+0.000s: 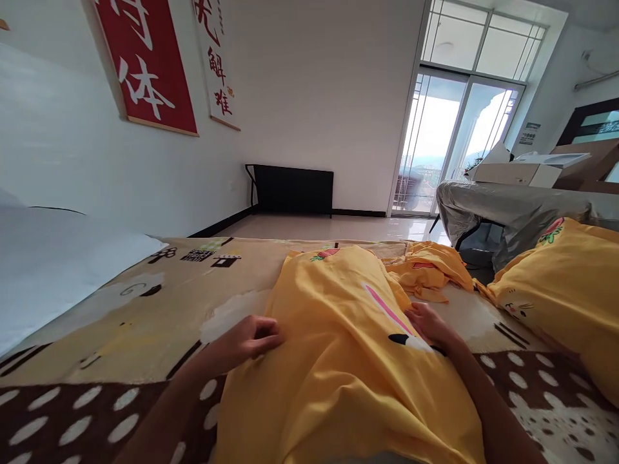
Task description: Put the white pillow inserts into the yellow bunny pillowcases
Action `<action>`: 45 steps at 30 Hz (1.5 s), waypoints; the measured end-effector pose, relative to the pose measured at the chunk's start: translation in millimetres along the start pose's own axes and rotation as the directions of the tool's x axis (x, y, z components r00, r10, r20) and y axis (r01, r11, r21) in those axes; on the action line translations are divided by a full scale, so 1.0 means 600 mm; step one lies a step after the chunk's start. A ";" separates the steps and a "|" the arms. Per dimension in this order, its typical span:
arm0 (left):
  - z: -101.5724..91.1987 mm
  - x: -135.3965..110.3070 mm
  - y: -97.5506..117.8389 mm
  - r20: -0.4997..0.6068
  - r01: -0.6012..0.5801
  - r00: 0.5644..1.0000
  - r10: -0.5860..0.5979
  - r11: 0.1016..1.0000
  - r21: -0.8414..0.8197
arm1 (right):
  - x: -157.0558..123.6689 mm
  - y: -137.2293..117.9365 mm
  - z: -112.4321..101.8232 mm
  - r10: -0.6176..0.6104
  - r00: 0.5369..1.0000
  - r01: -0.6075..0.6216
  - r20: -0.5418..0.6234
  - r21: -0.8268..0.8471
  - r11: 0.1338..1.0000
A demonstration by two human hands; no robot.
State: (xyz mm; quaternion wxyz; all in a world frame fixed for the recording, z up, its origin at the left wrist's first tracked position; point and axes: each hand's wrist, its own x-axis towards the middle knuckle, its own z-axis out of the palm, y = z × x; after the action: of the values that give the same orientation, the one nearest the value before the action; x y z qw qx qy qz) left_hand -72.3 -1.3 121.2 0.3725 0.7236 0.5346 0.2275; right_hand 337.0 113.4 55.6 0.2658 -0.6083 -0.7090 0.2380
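Observation:
A yellow pillowcase (338, 335) with a rabbit print lies lengthwise on the patterned bed cover (145, 322), running from me toward the far edge. My left hand (251, 338) rests at its left edge with fingers curled loosely against the cloth. My right hand (428, 325) lies flat on its right side, fingers stretched out over the rabbit print. A crumpled yellow cloth (430, 270) lies just beyond my right hand.
A filled yellow pillow (565, 309) sits at the right. A white pillow (58, 264) lies at the left by the wall. Beyond the bed are a plastic-wrapped piece of furniture (503, 206) with boxes, a black low cabinet (293, 190) and a glass door (449, 142).

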 end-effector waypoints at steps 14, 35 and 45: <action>0.016 -0.052 0.086 -0.029 -0.192 0.976 0.215 0.919 0.345 | -0.039 -0.059 -0.032 -0.232 0.962 0.220 -0.145 -0.089 0.971; 0.068 -0.010 0.066 0.477 -0.320 0.868 0.140 0.891 0.321 | -0.090 -0.144 0.004 -0.515 0.808 0.486 0.286 0.170 0.857; 0.082 0.088 -0.022 -0.187 -0.044 0.978 0.091 0.969 0.243 | -0.027 -0.069 0.071 -0.440 0.865 0.390 0.241 0.228 0.892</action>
State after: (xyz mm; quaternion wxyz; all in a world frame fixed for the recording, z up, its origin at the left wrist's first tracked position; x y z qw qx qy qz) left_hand -27.3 36.0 77.1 0.2205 0.7548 0.5672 0.2450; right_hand 280.0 90.8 50.0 0.2569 -0.3750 -0.8310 0.3206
